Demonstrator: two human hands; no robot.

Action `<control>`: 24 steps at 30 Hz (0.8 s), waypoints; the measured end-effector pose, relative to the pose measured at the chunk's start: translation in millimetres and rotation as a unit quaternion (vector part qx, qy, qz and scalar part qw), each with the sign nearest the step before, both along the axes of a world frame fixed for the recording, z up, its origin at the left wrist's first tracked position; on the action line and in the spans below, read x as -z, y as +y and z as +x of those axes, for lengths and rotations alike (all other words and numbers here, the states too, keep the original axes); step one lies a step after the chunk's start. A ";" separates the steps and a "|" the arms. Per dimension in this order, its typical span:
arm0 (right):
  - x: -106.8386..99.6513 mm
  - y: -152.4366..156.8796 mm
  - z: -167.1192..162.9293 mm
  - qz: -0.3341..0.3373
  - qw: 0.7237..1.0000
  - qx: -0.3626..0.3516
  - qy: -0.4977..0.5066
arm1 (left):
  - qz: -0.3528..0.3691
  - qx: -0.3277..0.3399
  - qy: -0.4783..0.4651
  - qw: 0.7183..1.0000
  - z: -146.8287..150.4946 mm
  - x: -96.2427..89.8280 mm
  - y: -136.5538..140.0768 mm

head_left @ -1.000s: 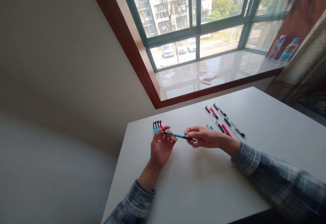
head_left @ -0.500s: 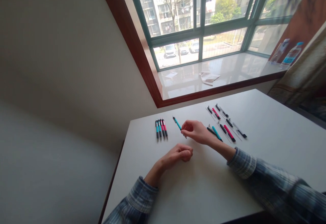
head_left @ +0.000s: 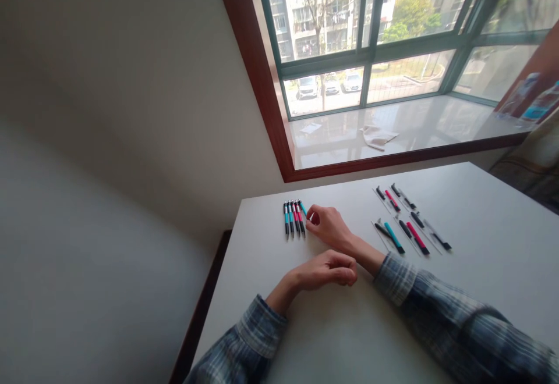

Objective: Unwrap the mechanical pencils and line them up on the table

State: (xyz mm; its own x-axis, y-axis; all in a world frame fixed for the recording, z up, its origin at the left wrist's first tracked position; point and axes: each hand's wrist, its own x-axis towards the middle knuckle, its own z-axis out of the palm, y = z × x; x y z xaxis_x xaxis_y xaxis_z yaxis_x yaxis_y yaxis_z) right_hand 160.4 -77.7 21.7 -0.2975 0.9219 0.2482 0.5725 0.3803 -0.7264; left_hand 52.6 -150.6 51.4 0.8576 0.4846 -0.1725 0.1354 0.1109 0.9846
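My right hand (head_left: 329,227) pinches a teal ballpoint pen (head_left: 303,207) at the right end of a row of pens. Its lower part is hidden behind my fingers. The row holds several assembled pens, among them a teal pen (head_left: 286,219) at the left and a pink pen (head_left: 300,216) beside the held one; their tips point toward me. Nearer to me, my left hand (head_left: 325,270) rests on the white table (head_left: 349,326), its fingers curled into a loose fist. Nothing sticks out of it.
On the right lie loose pen parts: a teal barrel (head_left: 393,237), pink barrels (head_left: 418,238), black pieces (head_left: 417,219) and thin refills. Behind the table is a windowsill (head_left: 332,145) with a crumpled cloth (head_left: 378,137) and plastic bottles (head_left: 541,105). A wall (head_left: 131,139) stands at the left.
My right hand has carried the teal pen left, from a gap beside the row to right up against it. My left hand stays curled on the table. The view has shifted slightly.
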 end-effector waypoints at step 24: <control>14.5 -4.2 2.3 0.062 0.997 -0.025 -0.038 | 0.039 0.000 0.017 0.999 5.6 -5.6 -2.4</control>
